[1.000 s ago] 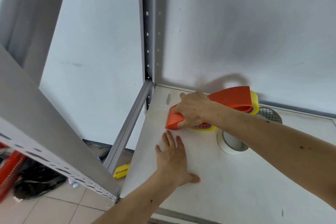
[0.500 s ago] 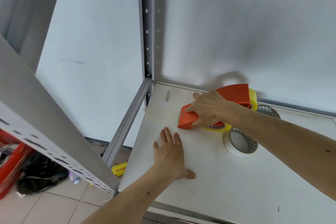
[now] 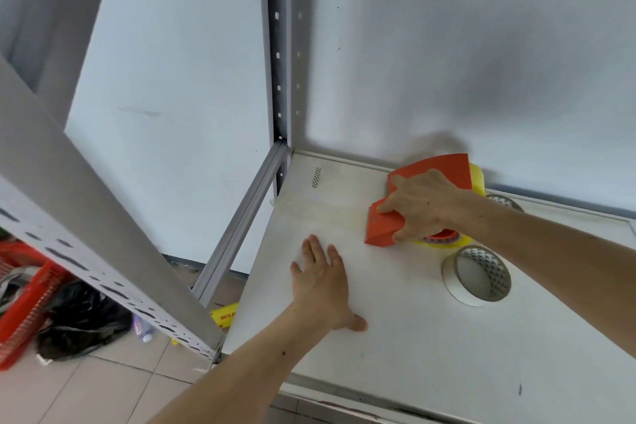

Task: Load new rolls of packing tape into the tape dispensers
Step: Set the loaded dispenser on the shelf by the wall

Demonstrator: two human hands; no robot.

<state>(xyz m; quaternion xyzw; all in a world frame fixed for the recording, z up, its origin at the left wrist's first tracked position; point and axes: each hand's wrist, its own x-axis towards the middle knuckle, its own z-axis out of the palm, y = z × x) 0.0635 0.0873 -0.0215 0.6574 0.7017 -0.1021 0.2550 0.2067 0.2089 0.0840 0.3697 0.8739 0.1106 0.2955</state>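
An orange tape dispenser [image 3: 382, 229] rests on the white shelf [image 3: 430, 348], loaded with a yellow tape roll [image 3: 477, 179]. My right hand [image 3: 421, 205] grips the dispenser from above. A strip of clear tape [image 3: 309, 205] lies stuck on the shelf, running from the dispenser's front toward the left edge. My left hand [image 3: 321, 280] lies flat, palm down, on the shelf just in front of the strip, holding nothing. A white tape roll [image 3: 476, 275] with a patterned core lies to the right of the dispenser. Another roll [image 3: 503, 201] is partly hidden behind my right forearm.
A grey perforated upright [image 3: 278, 45] stands at the shelf's back left corner against the white wall. A slanted grey metal beam [image 3: 79, 213] crosses the left foreground. On the tiled floor below are a red basket [image 3: 24, 299], a black bag [image 3: 81, 323] and a yellow label [image 3: 225, 315].
My right hand has dragged the dispenser to the right across the shelf, leaving a longer strip of clear tape behind it. My left hand has stayed flat on the shelf.
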